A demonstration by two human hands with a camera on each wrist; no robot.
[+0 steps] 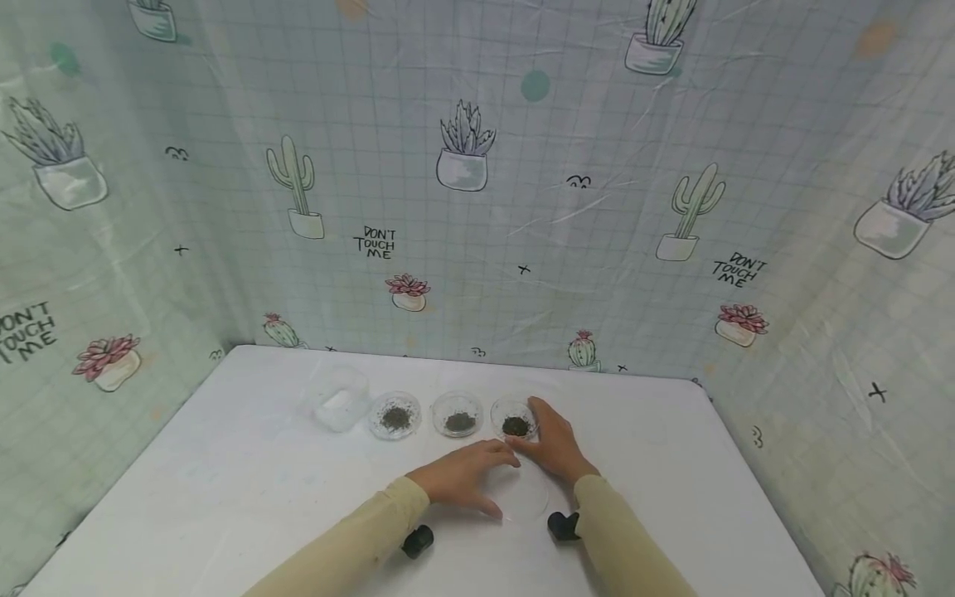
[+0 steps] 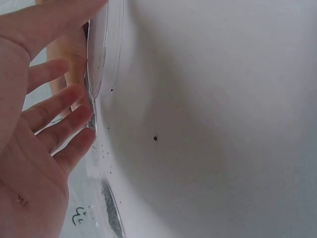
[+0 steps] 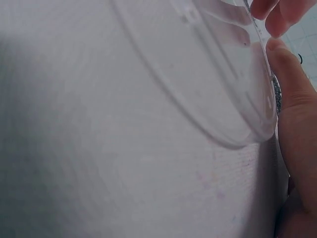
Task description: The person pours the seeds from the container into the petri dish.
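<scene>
My right hand (image 1: 554,444) grips a clear petri dish (image 1: 503,408) holding a small dark green heap (image 1: 515,426), thumb at its near edge and fingers at its far right side. In the right wrist view the thumb (image 3: 287,69) shows, and the dish's contents are mostly hidden. My left hand (image 1: 458,474) curves beside a clear round dish (image 1: 533,497) in front. The left fingers (image 2: 59,106) are spread and loosely extended in the left wrist view, with the thumb close to that clear dish (image 2: 99,54). Nothing shows inside it.
Two more petri dishes stand in a row to the left, one with a brownish heap (image 1: 396,418) and one with a greyish heap (image 1: 459,422). Farther left is a clear container (image 1: 345,410). Dark specks (image 2: 155,138) lie on the white table (image 1: 261,497). A cactus-print curtain (image 1: 462,224) surrounds it.
</scene>
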